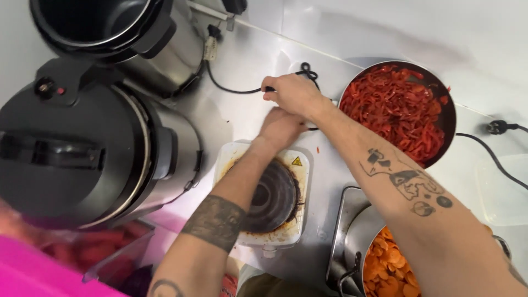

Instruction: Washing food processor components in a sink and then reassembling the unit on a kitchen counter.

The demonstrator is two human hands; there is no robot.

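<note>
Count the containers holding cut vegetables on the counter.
2 plainly on it: a dark pan of red pepper strips at upper right, and a steel pot of orange carrot slices at bottom right. A clear tub at lower left may hold more; it is blurred.

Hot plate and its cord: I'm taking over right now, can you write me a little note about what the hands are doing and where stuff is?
Right hand: grip closed on the black cord, behind the hot plate.
Left hand: just below the right hand, at the hot plate's back edge; fingers hidden, so its grip cannot be told.
Hot plate: on the steel counter, nothing on its burner, stained.
Pan of red pepper strips: to the right. Pot of carrot slices: front right.
Cord's loose end lies in a knot by the right hand.
</note>
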